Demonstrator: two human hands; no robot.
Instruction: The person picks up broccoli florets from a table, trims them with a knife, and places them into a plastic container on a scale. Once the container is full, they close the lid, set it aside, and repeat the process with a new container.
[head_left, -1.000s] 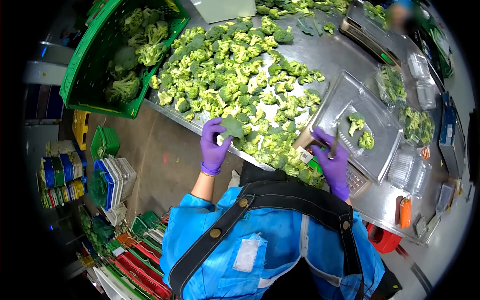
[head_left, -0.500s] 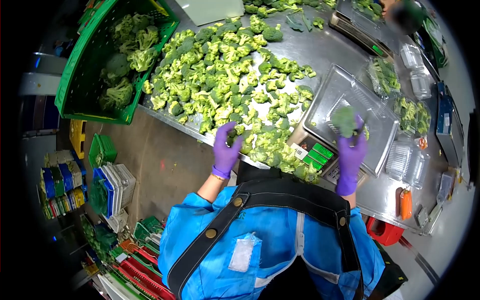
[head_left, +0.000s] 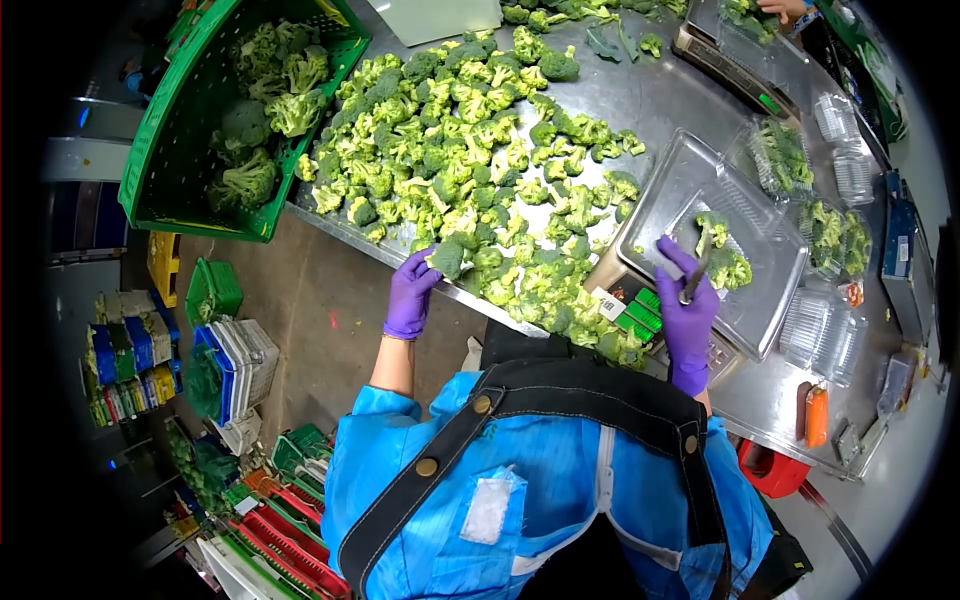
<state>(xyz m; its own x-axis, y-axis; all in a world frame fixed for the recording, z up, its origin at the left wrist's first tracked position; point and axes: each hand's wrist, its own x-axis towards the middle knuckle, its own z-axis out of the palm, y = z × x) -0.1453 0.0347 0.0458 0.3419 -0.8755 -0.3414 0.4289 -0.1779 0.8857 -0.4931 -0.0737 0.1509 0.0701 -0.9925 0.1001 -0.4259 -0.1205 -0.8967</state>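
Note:
My left hand (head_left: 410,294), in a purple glove, pinches a broccoli floret (head_left: 447,259) at the near edge of the heap of cut broccoli (head_left: 440,150). My right hand (head_left: 689,318), gloved the same, has a small knife (head_left: 700,266) in its grip, blade pointing away from me, with the index finger raised. It hovers over the near side of a metal weighing pan (head_left: 655,185) on a scale (head_left: 640,312) with green displays. In the pan is a clear plastic tray, partly hidden by the knife, holding broccoli pieces (head_left: 733,270).
A green crate (head_left: 150,170) with broccoli heads stands at the left. Filled clear packs (head_left: 838,238) and stacked clear trays (head_left: 822,330) lie right of the scale. An orange-handled tool (head_left: 816,415) rests near the edge. Another person's hand (head_left: 785,10) is at the top right beside a second scale (head_left: 735,75).
My right hand has let go of broccoli over the tray and drawn back slightly, keeping the knife. My left hand, earlier spread at the heap, has closed on a floret and shifted left.

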